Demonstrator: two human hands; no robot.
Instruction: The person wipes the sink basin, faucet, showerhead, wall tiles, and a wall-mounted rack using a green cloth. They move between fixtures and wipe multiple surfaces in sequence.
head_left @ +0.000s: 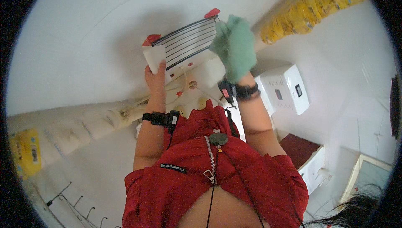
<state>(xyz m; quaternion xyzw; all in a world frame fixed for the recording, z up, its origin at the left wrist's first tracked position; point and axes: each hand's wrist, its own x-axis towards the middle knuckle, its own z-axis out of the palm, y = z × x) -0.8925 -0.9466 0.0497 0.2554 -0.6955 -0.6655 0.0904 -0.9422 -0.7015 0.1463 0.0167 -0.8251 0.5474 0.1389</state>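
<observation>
A small black wire rack (pixel 188 39) is in front of the white wall, with a red piece (pixel 152 40) at its left end and another red piece (pixel 212 13) at its right end. My left hand (pixel 155 76) is closed around a plain white object (pixel 155 56), its thumb across the lower part, next to the rack's left end. Its exact kind does not show. A green cloth (pixel 238 48) covers most of my right hand (pixel 247 79), at the rack's right end. The fingers under the cloth are hidden, but the cloth is bunched around them.
A pipe wrapped in yellow plastic (pixel 312 10) runs along the upper right. Another wrapped pipe (pixel 79 132) crosses the left. A white wall-mounted box (pixel 289 89) stands out at right, above a dark red-topped cabinet (pixel 299 150). Metal hooks (pixel 79 207) are at lower left.
</observation>
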